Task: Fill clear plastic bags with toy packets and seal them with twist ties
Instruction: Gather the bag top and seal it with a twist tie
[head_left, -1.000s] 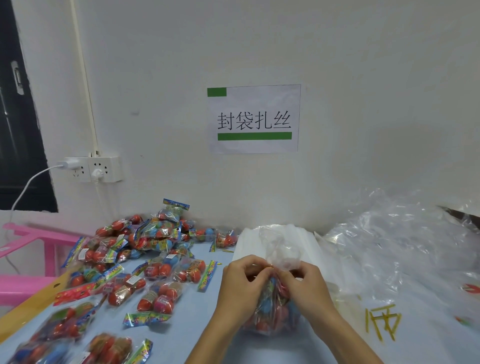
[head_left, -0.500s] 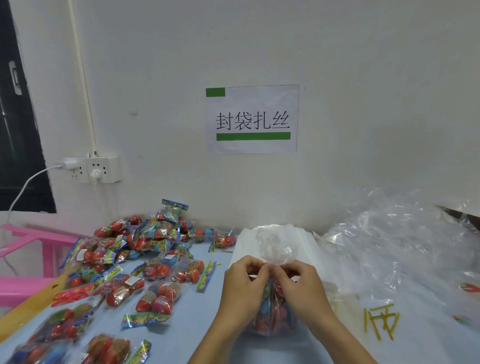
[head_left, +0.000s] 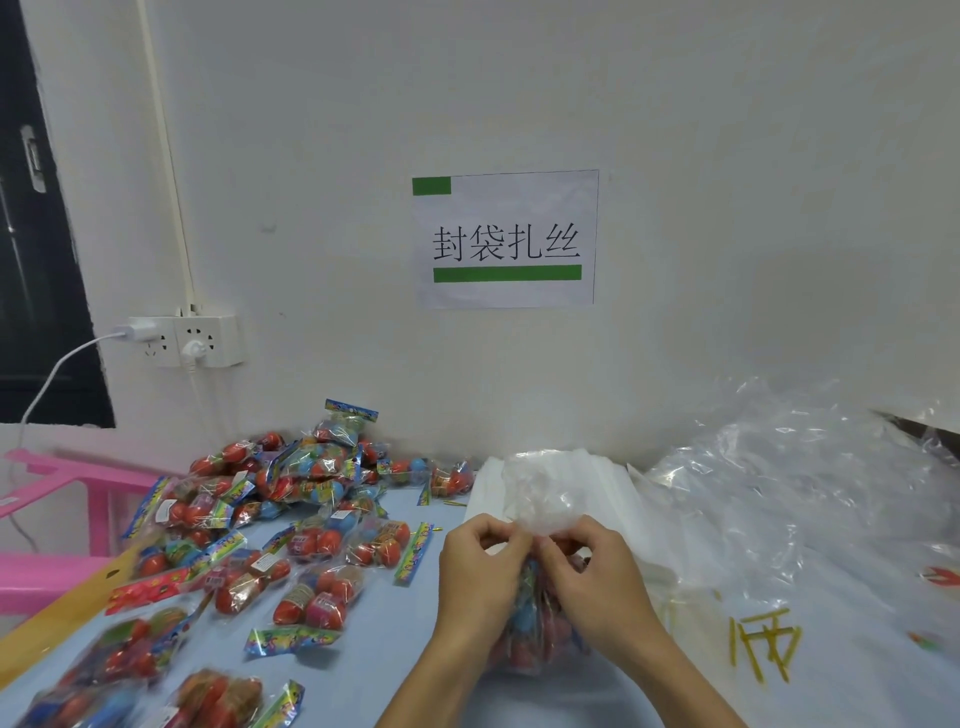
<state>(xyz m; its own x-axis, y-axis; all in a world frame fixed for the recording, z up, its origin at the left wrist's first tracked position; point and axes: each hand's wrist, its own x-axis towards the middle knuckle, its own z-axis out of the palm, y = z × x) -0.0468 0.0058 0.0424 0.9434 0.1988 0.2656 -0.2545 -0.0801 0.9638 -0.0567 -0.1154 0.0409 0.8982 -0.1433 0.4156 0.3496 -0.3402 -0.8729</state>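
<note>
Two bare hands meeting at the gathered neck of a clear plastic bag (head_left: 537, 618), standing on a pale blue table (head_left: 374, 629). Left hand (head_left: 480, 566) with fingers curled, pinching the bunched plastic at the neck. Right hand (head_left: 597, 577) likewise curled, thumb and fingertips pinching the same neck, touching the left hand's fingertips. Bag body directly below and between both hands, stuffed with red and blue toy packets; crumpled open top of the bag fanning up just above the knuckles. Whether a tie lies between the fingers: cannot tell, hidden by the fingers.

Loose toy packets (head_left: 322, 551) scattered left of the left hand, some near it, more heaped farther left and beyond toward the wall. Blurred packets well left of the left forearm, at the near edge of view. Yellow twist ties (head_left: 763, 644) lying in a small crossed cluster right of the right wrist, apart from it. Folded stack of white bags (head_left: 597, 478) just beyond both hands, behind the bag's top. Large mound of crumpled clear plastic sheeting (head_left: 810, 478) right of and beyond the right hand. Paper sign (head_left: 506, 239) with Chinese characters and green bars on the white wall, high above the hands. Wall socket (head_left: 184, 340) with white plugs far up-left of the left hand. Pink plastic furniture (head_left: 57, 514) far left, past the table's edge.
</note>
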